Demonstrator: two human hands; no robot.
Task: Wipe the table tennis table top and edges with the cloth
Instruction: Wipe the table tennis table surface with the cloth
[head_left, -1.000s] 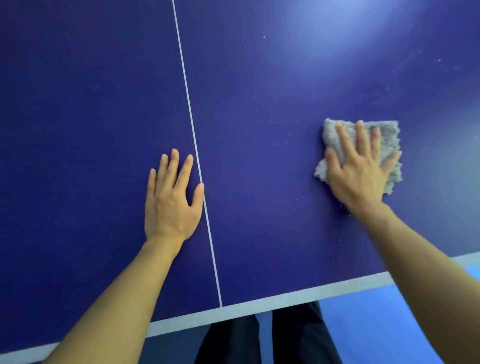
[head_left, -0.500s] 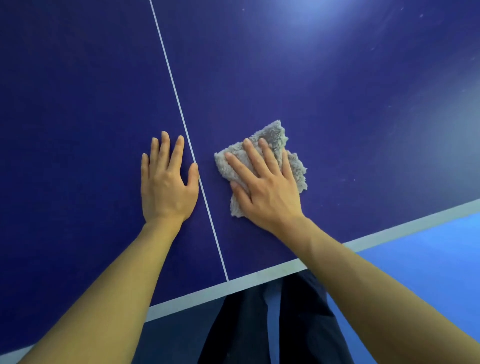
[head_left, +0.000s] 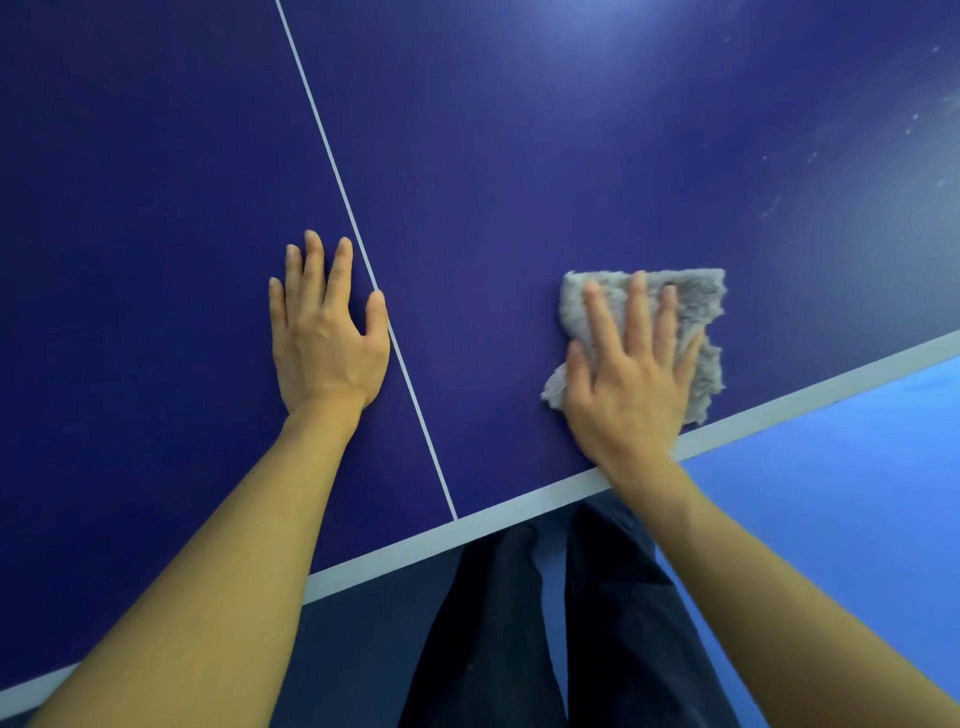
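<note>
Right hand (head_left: 631, 384) flat, fingers splayed, pressing grey cloth (head_left: 696, 306) on counter (head_left: 519, 208), centre-right; cloth near-square, no clear long axis. Left hand (head_left: 324, 332) flat, fingers straight, pointing up-frame.

Glare patch sat on table top (head_left: 587, 31) upper centre, pale haze far right. Right hand (head_left: 631, 384) was slightly motion-blurred; rest sharp.
</note>
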